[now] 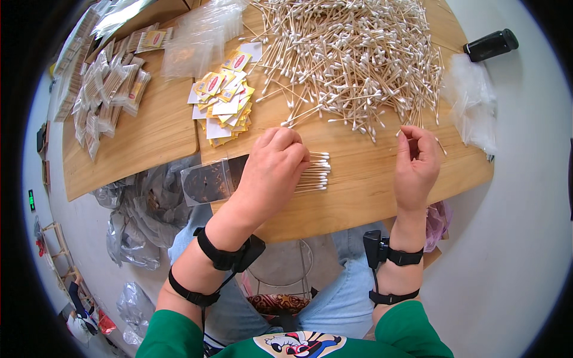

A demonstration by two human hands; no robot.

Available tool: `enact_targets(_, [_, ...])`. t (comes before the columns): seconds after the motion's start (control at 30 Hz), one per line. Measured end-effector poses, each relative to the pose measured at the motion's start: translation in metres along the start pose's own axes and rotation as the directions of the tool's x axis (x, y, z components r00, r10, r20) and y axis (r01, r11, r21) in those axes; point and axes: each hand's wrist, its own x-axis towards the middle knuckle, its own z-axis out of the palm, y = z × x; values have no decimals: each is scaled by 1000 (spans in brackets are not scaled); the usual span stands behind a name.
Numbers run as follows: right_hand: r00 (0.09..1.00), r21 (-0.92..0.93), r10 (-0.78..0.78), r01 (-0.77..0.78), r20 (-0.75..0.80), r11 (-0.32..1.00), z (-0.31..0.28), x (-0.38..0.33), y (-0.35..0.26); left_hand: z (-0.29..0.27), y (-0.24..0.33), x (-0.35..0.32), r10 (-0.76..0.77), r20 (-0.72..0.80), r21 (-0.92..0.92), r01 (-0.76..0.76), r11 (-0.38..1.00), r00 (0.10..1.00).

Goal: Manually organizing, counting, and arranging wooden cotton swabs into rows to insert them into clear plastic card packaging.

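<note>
Curled over a small row of cotton swabs [320, 173], my left hand [271, 164] is closed on them, its fingertips mostly hidden. The white tips stick out to its right, roughly lined up. A clear zip bag [206, 182] with a dark area near the hand lies flat at its left, partly covered by the wrist. My right hand [416, 161] is pinched at the near right edge of the big pile of loose wooden-stick cotton swabs [358, 59]. A white tip shows beside its thumb; the rest of that swab is hidden.
Yellow-and-white cards [224, 110] are stacked left of the pile, with clear empty bags [200, 39] behind. Filled swab packs [110, 86] heap at the far left. A black bottle [490, 45] and plastic film [470, 98] lie at the right. Grey plastic bags [155, 209] hang below the table.
</note>
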Motion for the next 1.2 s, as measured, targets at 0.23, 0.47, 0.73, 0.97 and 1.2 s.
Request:
enact_targets(0.23, [999, 64, 46, -48, 27, 997, 5, -3, -2, 2, -1, 1, -62, -40, -75, 59, 995, 997])
enact_targets(0.47, [988, 219, 80, -107, 130, 970, 21, -13, -20, 2, -9, 7, -9, -85, 103, 18, 994, 996])
enact_targets(0.73, [915, 560, 206, -378, 346, 737, 46, -34, -38, -3, -2, -5, -214, -106, -332, 169, 928, 971])
enact_targets(0.97, [917, 637, 136, -362, 376, 681, 67, -51, -53, 24, 7, -19, -464, -120, -877, 125, 463, 877])
enact_targets(1.2, [929, 690, 97, -332, 356, 644, 77, -56, -53, 26, 11, -17, -515, -152, -939, 39, 341, 844])
